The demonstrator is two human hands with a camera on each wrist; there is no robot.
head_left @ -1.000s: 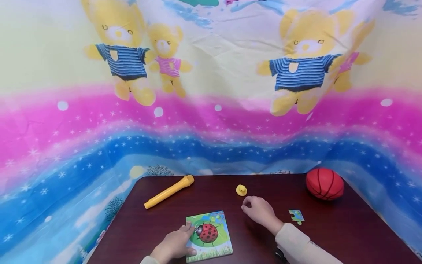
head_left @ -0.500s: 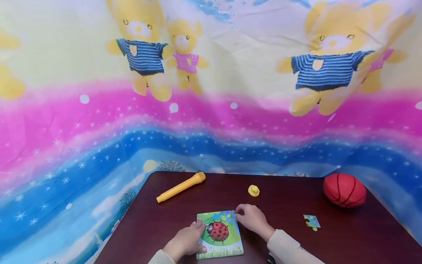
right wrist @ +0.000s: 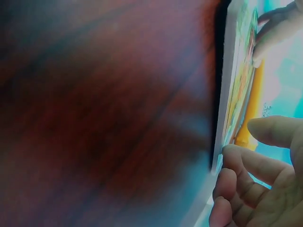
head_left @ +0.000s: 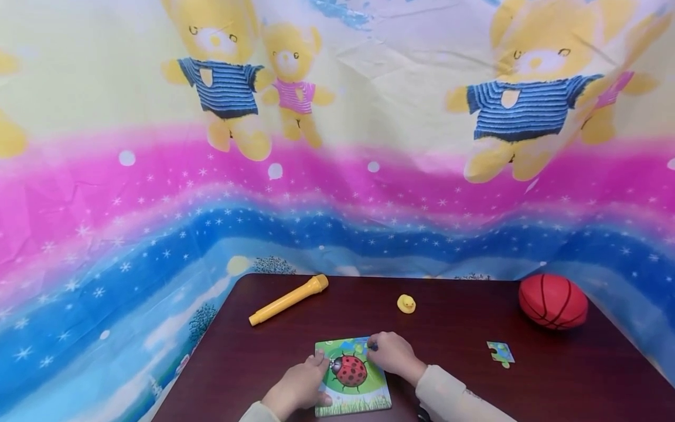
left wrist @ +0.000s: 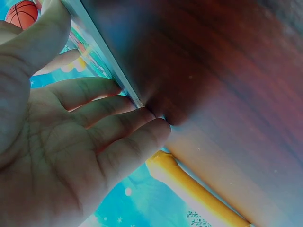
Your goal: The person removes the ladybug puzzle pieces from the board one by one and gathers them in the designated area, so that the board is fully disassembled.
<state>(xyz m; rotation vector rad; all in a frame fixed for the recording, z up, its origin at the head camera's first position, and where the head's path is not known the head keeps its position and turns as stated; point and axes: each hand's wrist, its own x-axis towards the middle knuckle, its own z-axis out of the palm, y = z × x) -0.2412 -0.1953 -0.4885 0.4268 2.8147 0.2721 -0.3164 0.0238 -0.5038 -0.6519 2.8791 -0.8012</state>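
Note:
A square ladybug puzzle [head_left: 350,370] lies on the dark table, its thin board edge [left wrist: 105,52] seen side-on in the left wrist view. My left hand [head_left: 302,384] rests at its left side, fingers straight and touching the edge. At the upper right corner is my right hand [head_left: 396,354], covering that corner. In the right wrist view its fingers [right wrist: 253,168] bend loosely and the index fingertip meets the board's edge, while the thumb stands apart. A dark spot shows beside these fingertips in the head view; what it is cannot be made out. A loose jigsaw piece [head_left: 500,354] lies farther right.
A yellow toy microphone [head_left: 289,300] lies at the back left of the table [head_left: 453,316]. A small yellow rubber duck [head_left: 406,303] sits at the back middle. A red toy basketball [head_left: 553,301] stands at the back right. Behind hangs a bear-printed cloth [head_left: 369,193].
My right hand has come left from near the duck to the puzzle's upper right corner, then slightly farther over it. The left hand stays at the puzzle's left side. The head view has shifted.

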